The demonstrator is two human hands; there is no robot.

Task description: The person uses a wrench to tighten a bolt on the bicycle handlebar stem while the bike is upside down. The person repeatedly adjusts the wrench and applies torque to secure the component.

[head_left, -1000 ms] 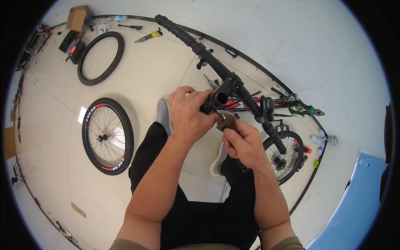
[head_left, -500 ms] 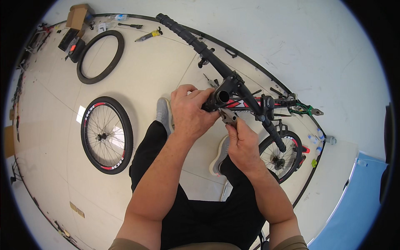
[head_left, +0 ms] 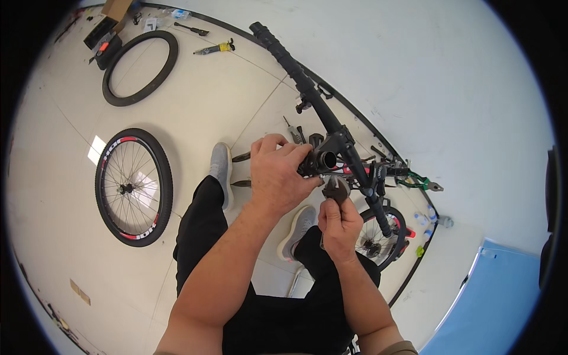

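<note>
My left hand [head_left: 277,173] is closed around the black stem [head_left: 327,160] of a bicycle, where the long black handlebar [head_left: 296,71] crosses it. The stem's round open end faces me. Just below it, my right hand [head_left: 339,228] grips a small dark plier-like tool [head_left: 336,189], whose head points up at the underside of the stem. The bicycle's frame with red markings [head_left: 384,171] lies beyond my hands. I stand over it in black trousers and grey shoes [head_left: 220,168].
A spoked wheel with a red-marked rim [head_left: 133,186] lies on the pale floor to my left. Farther back lie a loose black tyre [head_left: 139,68], a cardboard box [head_left: 115,7] and a yellow-and-black tool [head_left: 216,48]. A wheel on the bicycle [head_left: 378,236] is at right, near a blue panel [head_left: 491,296].
My right hand has drawn the tool slightly down and to the right under the stem. My left hand keeps its grip on the stem.
</note>
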